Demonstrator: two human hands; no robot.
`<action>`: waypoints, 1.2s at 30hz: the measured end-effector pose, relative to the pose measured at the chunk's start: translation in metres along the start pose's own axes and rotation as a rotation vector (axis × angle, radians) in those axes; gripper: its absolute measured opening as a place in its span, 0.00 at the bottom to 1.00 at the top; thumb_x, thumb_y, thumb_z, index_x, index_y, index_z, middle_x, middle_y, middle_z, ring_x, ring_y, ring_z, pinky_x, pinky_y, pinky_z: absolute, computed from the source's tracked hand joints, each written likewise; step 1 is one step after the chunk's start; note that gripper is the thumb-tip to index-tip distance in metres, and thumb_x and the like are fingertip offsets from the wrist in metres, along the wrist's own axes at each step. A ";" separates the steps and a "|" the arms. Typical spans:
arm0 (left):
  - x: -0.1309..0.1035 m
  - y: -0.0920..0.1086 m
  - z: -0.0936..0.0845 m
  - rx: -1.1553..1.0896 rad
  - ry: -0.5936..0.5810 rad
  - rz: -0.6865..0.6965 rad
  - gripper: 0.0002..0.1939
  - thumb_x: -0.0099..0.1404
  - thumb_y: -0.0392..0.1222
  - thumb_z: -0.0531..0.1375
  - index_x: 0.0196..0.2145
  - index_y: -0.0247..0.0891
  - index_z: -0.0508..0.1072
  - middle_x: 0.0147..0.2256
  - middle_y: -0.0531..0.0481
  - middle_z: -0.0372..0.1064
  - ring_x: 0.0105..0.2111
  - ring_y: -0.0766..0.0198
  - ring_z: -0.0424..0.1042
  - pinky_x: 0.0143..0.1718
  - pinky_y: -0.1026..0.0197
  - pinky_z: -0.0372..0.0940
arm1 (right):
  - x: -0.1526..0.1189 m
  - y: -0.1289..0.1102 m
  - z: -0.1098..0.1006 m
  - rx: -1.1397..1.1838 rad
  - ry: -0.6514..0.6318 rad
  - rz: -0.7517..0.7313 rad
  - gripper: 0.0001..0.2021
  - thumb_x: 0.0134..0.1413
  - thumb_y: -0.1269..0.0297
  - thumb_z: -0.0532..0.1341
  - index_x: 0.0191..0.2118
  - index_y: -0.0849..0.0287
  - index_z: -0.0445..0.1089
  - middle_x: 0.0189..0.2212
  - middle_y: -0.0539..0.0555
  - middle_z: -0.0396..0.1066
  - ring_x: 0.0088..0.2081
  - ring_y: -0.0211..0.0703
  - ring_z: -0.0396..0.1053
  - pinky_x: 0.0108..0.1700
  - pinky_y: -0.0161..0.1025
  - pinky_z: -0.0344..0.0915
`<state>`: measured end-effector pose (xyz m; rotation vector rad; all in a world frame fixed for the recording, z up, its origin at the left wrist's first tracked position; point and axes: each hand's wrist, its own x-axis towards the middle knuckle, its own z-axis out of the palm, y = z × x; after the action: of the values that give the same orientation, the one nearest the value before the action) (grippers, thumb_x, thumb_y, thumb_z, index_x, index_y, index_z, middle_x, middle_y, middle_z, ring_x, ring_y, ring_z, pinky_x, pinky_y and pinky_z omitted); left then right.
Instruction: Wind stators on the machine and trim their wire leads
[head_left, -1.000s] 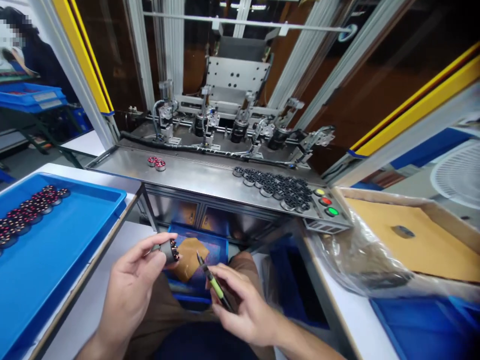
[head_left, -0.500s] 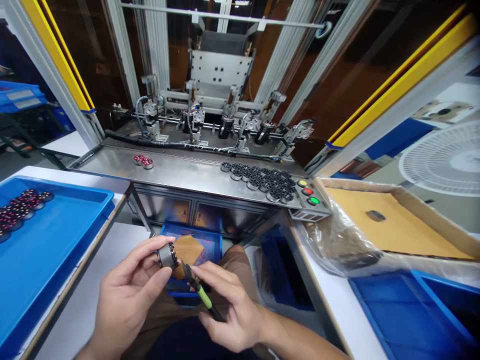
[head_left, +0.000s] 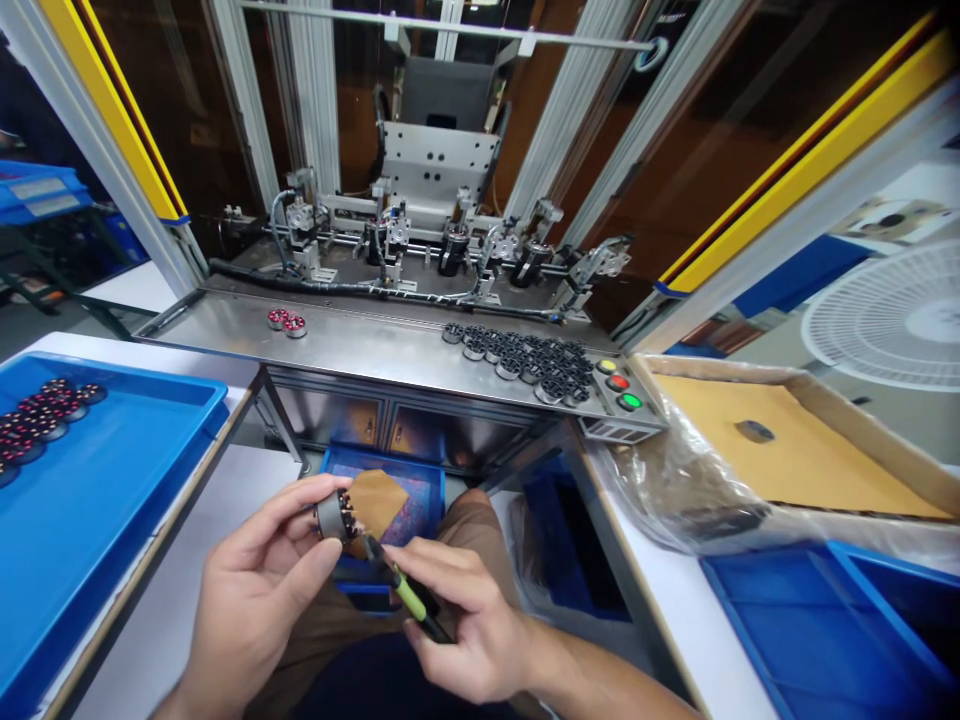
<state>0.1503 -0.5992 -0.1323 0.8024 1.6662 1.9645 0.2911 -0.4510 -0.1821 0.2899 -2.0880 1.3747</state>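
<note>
Pinched between the fingers and thumb of my left hand (head_left: 259, 585) is a motor stator (head_left: 333, 514), a short grey ring with black toothed edges and copper-coloured windings. Its toothed face points right. My right hand (head_left: 472, 610) grips a pair of cutting pliers (head_left: 411, 598) with green and black handles. The jaws point up and left, close to the stator's lower right edge; whether they touch it I cannot tell. Below and behind the hands, a blue bin (head_left: 427, 500) holds a piece of brown cardboard (head_left: 379, 500) and small reddish scraps.
A steel ledge (head_left: 360, 340) bears two red-wound stators (head_left: 287, 322), many black ones (head_left: 525, 358) and coloured buttons (head_left: 618, 383). Machine fixtures (head_left: 454, 245) stand behind. At left, a blue tray (head_left: 150, 440) holds wound stators; at right sits a plastic-lined box (head_left: 825, 440) with one ring.
The pliers have shifted slightly down, their jaws a little lower beside the stator. My left hand holds the stator almost still.
</note>
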 end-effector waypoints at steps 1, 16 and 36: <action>0.000 -0.001 -0.001 0.000 0.000 0.016 0.16 0.62 0.36 0.66 0.48 0.47 0.78 0.49 0.51 0.77 0.48 0.62 0.76 0.51 0.67 0.70 | 0.000 0.000 -0.001 -0.013 0.004 0.008 0.37 0.44 0.76 0.58 0.64 0.57 0.60 0.29 0.52 0.68 0.28 0.39 0.65 0.29 0.35 0.63; -0.008 0.002 0.002 0.136 0.060 0.145 0.10 0.66 0.34 0.61 0.41 0.48 0.77 0.48 0.57 0.76 0.51 0.68 0.73 0.55 0.70 0.66 | 0.009 0.001 -0.002 -0.007 -0.012 -0.032 0.39 0.42 0.75 0.59 0.66 0.61 0.57 0.40 0.59 0.68 0.38 0.44 0.68 0.38 0.40 0.70; -0.012 0.003 0.002 0.296 0.032 0.293 0.11 0.65 0.32 0.61 0.41 0.47 0.76 0.46 0.55 0.76 0.50 0.67 0.74 0.52 0.70 0.69 | 0.012 -0.003 -0.001 -0.032 0.007 -0.025 0.40 0.43 0.75 0.59 0.66 0.60 0.55 0.43 0.61 0.68 0.41 0.46 0.69 0.41 0.42 0.70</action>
<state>0.1601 -0.6064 -0.1313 1.1888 1.9832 1.9463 0.2831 -0.4496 -0.1725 0.2960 -2.0922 1.3244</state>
